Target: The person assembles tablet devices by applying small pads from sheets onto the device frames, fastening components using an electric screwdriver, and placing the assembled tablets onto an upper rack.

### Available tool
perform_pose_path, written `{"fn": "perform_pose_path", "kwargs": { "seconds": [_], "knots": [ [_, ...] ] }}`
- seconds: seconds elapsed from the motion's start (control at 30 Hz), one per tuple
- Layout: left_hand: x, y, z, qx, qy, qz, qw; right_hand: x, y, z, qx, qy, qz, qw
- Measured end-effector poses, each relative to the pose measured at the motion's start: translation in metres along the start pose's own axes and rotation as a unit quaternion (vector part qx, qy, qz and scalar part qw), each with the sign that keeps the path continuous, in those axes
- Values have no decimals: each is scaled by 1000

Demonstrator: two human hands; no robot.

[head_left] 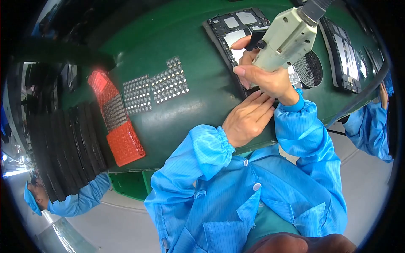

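Observation:
My right hand [265,76] is wrapped round a pale electric screwdriver [280,40], a black lever at its side and a dark cable at its top. The tool's tip is hidden behind my hand. Under it lies a black device frame with silver plates [233,37], slightly tilted on the green table. My left hand [249,119] rests flat, fingers stretched out, at the frame's near edge, close below my right wrist. Right of the frame, a round dish [321,67] holds many small dark pieces, partly hidden by my right hand and the tool.
Two sheets of small parts [137,95] [171,82] lie left of centre. Beyond them are red bubble-wrap packs [125,144] and a stack of black slabs [63,147]. A second device frame [342,55] and a dark cable [363,93] are at right. Other people sit at both sides.

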State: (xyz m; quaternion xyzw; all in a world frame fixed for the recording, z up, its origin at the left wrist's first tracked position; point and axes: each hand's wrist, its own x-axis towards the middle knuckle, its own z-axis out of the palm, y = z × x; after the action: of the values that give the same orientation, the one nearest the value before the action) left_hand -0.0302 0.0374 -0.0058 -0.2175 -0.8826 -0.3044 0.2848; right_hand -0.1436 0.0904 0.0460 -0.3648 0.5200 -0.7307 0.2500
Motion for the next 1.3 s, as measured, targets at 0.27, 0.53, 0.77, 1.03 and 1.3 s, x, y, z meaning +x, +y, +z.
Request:
{"fn": "perform_pose_path", "kwargs": {
  "seconds": [0.27,0.53,0.77,1.03,1.3],
  "knots": [
    [0,0,-2,-3,-6,-10,1000,-3,-5,2,-30,-42,31,998],
    [0,2,-3,10,-27,-6,1000,-1,-12,-10,-28,7,-2,1000],
    [-2,5,0,10,-41,-21,999,2,-27,-53,8,82,-138,987],
    [20,5,7,45,-27,-9,999,-1,-31,-60,16,108,-141,984],
    [25,-2,18,97,-22,-16,995,5,-16,-31,44,86,-78,992]
  ]
}}
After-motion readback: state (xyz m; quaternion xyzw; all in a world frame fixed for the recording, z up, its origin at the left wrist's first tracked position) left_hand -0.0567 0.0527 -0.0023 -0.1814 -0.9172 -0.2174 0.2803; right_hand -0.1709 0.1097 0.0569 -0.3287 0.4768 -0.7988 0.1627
